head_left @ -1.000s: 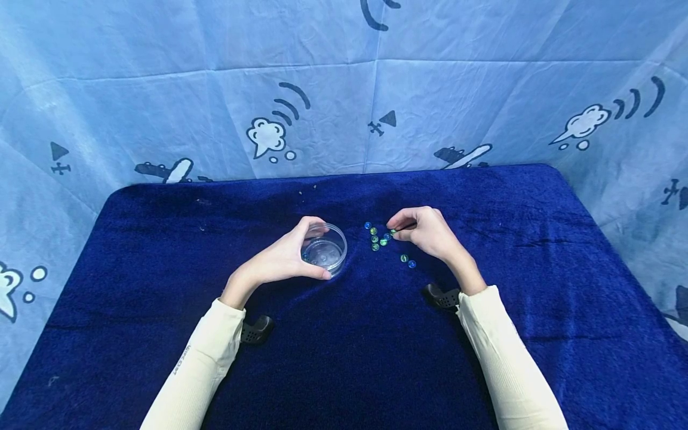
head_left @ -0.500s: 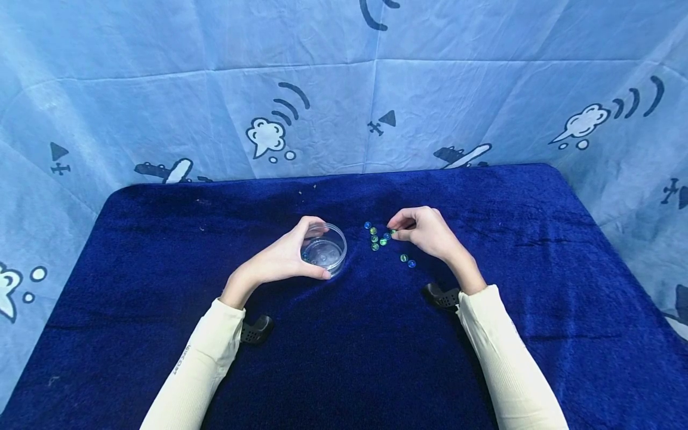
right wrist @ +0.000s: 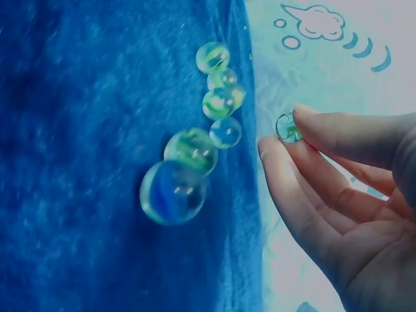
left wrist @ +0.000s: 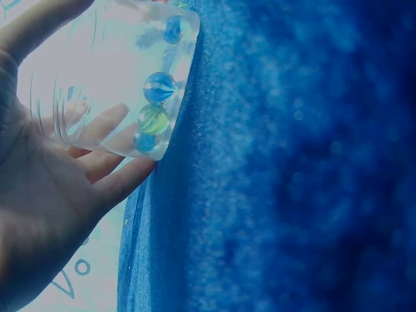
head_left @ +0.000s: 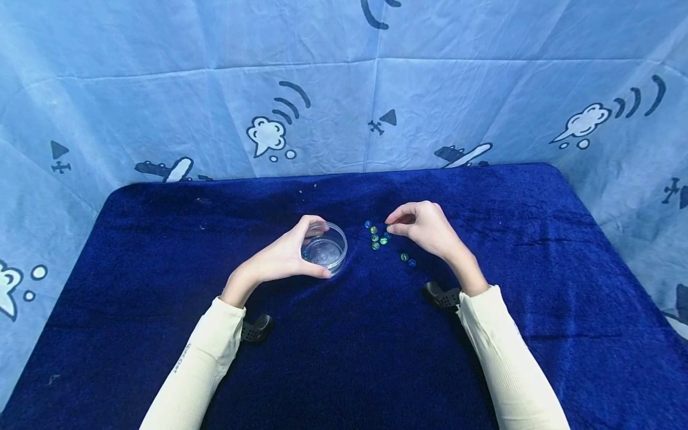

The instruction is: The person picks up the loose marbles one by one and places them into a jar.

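Note:
My left hand grips a clear round plastic container around its side, thumb in front and fingers behind. Through its wall in the left wrist view, several marbles lie along the bottom, among them a blue marble and a yellow-green marble. Between the thumb and fingertips of my right hand a green-and-clear marble is pinched, raised off the cloth. Below those fingertips lies a loose group of green and blue marbles, one of them a green marble.
Nearer me, a green marble and a blue marble lie apart from the group. Dark blue plush cloth covers the table. Behind it hangs a light blue patterned curtain. Each wrist wears a black camera mount.
My right hand has risen slightly from the group, lifting the green marble from the cloth. The left hand and container have stayed in place.

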`<state>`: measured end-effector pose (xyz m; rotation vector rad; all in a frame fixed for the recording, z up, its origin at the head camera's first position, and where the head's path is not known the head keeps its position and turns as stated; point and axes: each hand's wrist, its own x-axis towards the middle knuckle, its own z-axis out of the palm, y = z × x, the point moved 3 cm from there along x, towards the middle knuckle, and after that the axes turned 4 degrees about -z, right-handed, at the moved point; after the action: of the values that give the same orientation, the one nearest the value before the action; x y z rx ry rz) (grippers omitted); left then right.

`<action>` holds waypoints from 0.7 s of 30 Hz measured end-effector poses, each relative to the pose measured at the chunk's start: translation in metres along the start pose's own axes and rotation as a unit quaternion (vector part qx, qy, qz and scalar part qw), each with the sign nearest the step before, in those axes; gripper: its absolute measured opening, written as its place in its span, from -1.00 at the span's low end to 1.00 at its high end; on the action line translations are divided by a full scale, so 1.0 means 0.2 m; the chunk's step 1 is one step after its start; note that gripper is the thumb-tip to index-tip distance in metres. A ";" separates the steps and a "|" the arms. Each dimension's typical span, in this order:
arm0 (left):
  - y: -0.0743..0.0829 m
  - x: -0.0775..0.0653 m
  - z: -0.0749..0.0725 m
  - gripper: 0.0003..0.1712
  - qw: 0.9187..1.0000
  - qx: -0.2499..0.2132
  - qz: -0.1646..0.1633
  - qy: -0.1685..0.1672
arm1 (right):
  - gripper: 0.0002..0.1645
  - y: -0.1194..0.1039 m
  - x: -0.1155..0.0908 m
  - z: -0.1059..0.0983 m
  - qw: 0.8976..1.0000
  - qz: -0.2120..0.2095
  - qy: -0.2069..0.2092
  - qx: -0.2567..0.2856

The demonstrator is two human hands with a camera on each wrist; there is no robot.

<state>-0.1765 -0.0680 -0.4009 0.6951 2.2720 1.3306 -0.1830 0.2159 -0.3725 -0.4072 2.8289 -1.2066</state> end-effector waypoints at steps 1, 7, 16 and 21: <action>0.00 0.00 0.00 0.04 1.000 0.000 -0.001 0.000 | -0.89 -0.01 0.00 0.00 1.000 0.001 0.002 0.000; 0.01 0.00 0.00 0.06 1.000 0.000 0.000 -0.001 | -0.89 -0.07 -0.01 0.00 1.000 -0.007 0.011 0.010; 0.01 -0.01 0.00 0.07 1.000 0.002 0.000 0.000 | -0.91 -0.18 -0.02 0.04 0.998 -0.056 0.019 0.035; 0.01 -0.01 -0.01 0.06 1.000 0.002 0.005 0.000 | -0.91 -0.23 -0.03 0.06 0.996 -0.082 0.019 0.040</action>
<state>-0.1756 -0.0685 -0.3980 0.7080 2.2755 1.3301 -0.1653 0.1780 -0.3489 -0.6281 2.8142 -1.3666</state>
